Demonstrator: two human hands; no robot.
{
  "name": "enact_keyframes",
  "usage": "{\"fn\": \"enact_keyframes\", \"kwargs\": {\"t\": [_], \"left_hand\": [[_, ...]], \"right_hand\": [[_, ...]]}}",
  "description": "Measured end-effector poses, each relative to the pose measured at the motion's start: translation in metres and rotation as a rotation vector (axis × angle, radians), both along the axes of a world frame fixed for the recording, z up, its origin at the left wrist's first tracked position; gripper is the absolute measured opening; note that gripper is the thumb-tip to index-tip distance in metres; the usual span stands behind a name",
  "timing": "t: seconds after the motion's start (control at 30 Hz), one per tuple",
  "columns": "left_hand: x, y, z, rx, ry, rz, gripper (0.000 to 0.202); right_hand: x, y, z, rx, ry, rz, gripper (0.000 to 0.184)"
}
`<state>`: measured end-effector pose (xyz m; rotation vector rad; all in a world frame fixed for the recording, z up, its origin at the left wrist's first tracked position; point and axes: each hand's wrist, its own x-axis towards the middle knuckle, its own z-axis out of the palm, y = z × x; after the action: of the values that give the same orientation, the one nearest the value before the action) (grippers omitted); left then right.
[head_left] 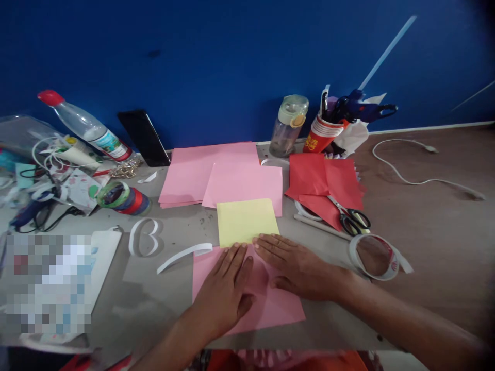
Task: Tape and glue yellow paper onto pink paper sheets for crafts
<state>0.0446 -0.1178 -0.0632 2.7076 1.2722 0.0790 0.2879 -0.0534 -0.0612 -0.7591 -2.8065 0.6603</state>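
Note:
Flat on the table in front of me lies a pink sheet of paper [266, 314], its far edge meeting a yellow sheet [247, 221]. My left hand [228, 283] rests on the pink sheet, fingers stretched out, tips at the yellow sheet's near edge. Beside it, my right hand [292, 265] lies flat with its fingertips on that same edge. Neither hand grips anything. Left of the sheets are a curved white paper strip [185, 256] and a heart-shaped strip loop [145, 238]. Farther back more pink sheets [189, 175] are stacked.
Black-handled scissors [353, 219] lie by red paper [309, 172], with a tape roll [373, 257] nearer. At the back stand a clear bottle [289, 126] and a red cup of tools [323, 135]. A leaning phone [144, 138], tape rolls [124, 198] and clutter occupy the left.

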Motion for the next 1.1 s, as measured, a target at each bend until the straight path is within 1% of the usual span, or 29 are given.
{"fn": "enact_keyframes", "kwargs": {"t": [0.1, 0.2, 0.33, 0.43, 0.5, 0.53, 0.6, 0.67, 0.73, 0.83, 0.97, 1.03, 1.1], "left_hand": [[-0.001, -0.001, -0.001, 0.02, -0.008, -0.001, 0.063], [-0.002, -0.001, -0.002, 0.028, -0.014, -0.004, 0.063], [-0.002, -0.001, -0.003, 0.02, -0.009, -0.004, 0.064], [-0.002, -0.002, -0.004, 0.026, -0.014, -0.003, 0.065], [-0.002, -0.002, -0.005, 0.031, -0.018, -0.003, 0.065], [-0.002, -0.002, -0.006, 0.033, -0.021, -0.003, 0.064], [-0.002, -0.003, -0.006, 0.038, -0.034, 0.001, 0.063], [-0.001, -0.003, -0.006, 0.036, -0.052, 0.008, 0.064], [0.001, -0.002, -0.004, 0.025, -0.061, 0.02, 0.069], [0.002, 0.0, 0.001, 0.013, -0.039, 0.017, 0.074], [0.001, -0.002, 0.003, 0.087, 0.001, 0.009, 0.069], [-0.001, -0.006, 0.002, 0.147, 0.012, 0.018, 0.067], [-0.003, -0.01, 0.001, 0.196, 0.017, 0.04, 0.069]], "right_hand": [[0.014, 0.001, -0.006, 0.079, -0.074, -0.044, 0.062], [0.026, -0.001, -0.008, 0.163, -0.151, -0.079, 0.061], [0.037, -0.005, -0.007, 0.259, -0.205, -0.106, 0.062], [0.041, -0.007, -0.001, 0.32, -0.215, -0.179, 0.063], [0.038, -0.01, 0.008, 0.338, -0.195, -0.22, 0.065], [0.034, -0.012, 0.013, 0.332, -0.171, -0.216, 0.067], [0.021, -0.015, 0.022, 0.287, -0.104, -0.145, 0.071], [0.005, -0.019, 0.026, 0.224, -0.018, -0.051, 0.075], [-0.01, -0.022, 0.024, 0.164, 0.031, -0.005, 0.078], [-0.023, -0.023, 0.012, 0.106, 0.026, -0.013, 0.077], [-0.023, -0.024, -0.003, 0.115, 0.017, -0.035, 0.077], [-0.021, -0.025, -0.006, 0.129, 0.016, -0.033, 0.079], [-0.021, -0.025, -0.005, 0.146, 0.006, -0.029, 0.078]]}}
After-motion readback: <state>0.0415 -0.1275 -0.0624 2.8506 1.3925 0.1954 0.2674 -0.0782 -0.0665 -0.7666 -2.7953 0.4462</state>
